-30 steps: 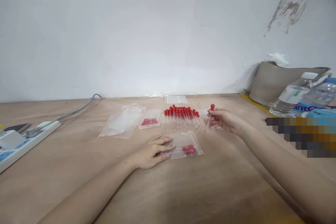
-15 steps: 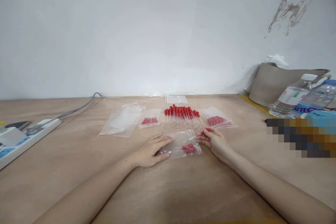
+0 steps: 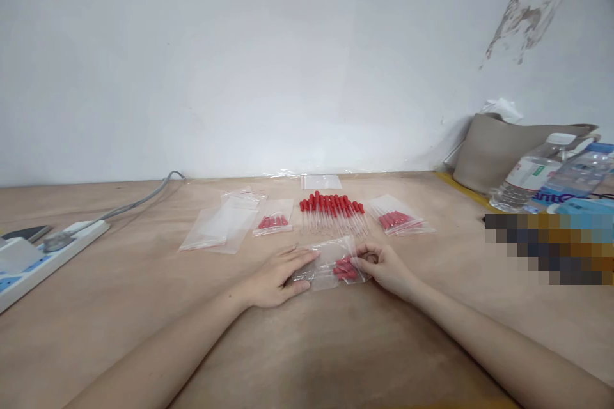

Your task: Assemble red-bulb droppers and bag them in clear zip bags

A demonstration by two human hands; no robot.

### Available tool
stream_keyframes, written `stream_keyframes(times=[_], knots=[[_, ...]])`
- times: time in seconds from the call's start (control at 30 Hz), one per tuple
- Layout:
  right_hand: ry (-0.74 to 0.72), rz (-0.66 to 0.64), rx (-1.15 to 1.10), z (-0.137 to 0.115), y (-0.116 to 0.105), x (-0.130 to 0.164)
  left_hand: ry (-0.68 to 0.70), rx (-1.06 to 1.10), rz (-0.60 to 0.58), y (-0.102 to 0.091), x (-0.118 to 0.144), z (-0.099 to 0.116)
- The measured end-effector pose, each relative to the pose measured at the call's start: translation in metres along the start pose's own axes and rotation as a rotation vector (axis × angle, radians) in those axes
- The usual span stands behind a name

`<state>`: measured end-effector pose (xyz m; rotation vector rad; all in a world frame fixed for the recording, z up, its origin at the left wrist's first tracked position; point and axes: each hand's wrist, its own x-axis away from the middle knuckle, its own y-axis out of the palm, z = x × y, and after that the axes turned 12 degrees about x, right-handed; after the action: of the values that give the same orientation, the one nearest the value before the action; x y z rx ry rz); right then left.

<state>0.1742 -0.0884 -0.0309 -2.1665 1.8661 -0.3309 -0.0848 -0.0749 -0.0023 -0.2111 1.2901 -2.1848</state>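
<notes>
A clear zip bag (image 3: 322, 275) lies on the table between my hands, with several red-bulbed droppers (image 3: 344, 268) inside it. Spread flat over the bag's left end, my left hand (image 3: 279, 276) keeps its thumb and fingers apart. At the bag's right opening, my right hand (image 3: 384, 268) pinches the red bulb of a glass dropper (image 3: 354, 261), whose thin tube lies inside the bag and is hard to make out. Just beyond is a row of loose droppers (image 3: 330, 206), red bulbs pointing away from me.
Filled dropper bags lie at left (image 3: 273, 222) and right (image 3: 396, 220) of the row. Flat bags (image 3: 211, 225) are stacked farther left, and another bag (image 3: 321, 182) lies by the wall. A power strip (image 3: 62, 252) stands far left; bottles (image 3: 530, 172) and a grey-brown bag (image 3: 499, 150) stand right.
My right hand has moved left and slightly toward me, bringing the dropper from the bag's mouth to inside it, beside the other bulbs. My left hand stays on the bag.
</notes>
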Motion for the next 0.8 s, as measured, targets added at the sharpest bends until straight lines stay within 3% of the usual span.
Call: stream_keyframes(times=[0.1, 0.2, 0.27, 0.37, 0.43, 0.6, 0.8], knots=[[-0.087, -0.098, 0.051, 0.001, -0.001, 0.002, 0.002, -0.01, -0.006, 0.0, 0.0, 0.0], [-0.037, -0.142, 0.093, -0.003, -0.011, -0.001, -0.017, -0.019, -0.019, 0.0, 0.0, 0.0], [0.012, -0.047, 0.184, -0.008, -0.024, -0.01, -0.018, -0.015, -0.023, 0.0, 0.0, 0.001], [-0.042, 0.265, 0.44, -0.015, -0.049, -0.038, -0.002, -0.002, -0.021, -0.001, 0.0, 0.001], [0.046, 0.374, 0.631, -0.017, -0.06, -0.059, 0.0, -0.001, -0.02, -0.001, -0.001, 0.0], [0.18, 0.387, 0.667, -0.016, -0.058, -0.098, -0.003, -0.002, -0.039, -0.001, -0.002, -0.001], [0.267, 0.409, 0.608, -0.024, -0.051, -0.106, -0.003, -0.012, -0.056, -0.001, -0.002, -0.001]])
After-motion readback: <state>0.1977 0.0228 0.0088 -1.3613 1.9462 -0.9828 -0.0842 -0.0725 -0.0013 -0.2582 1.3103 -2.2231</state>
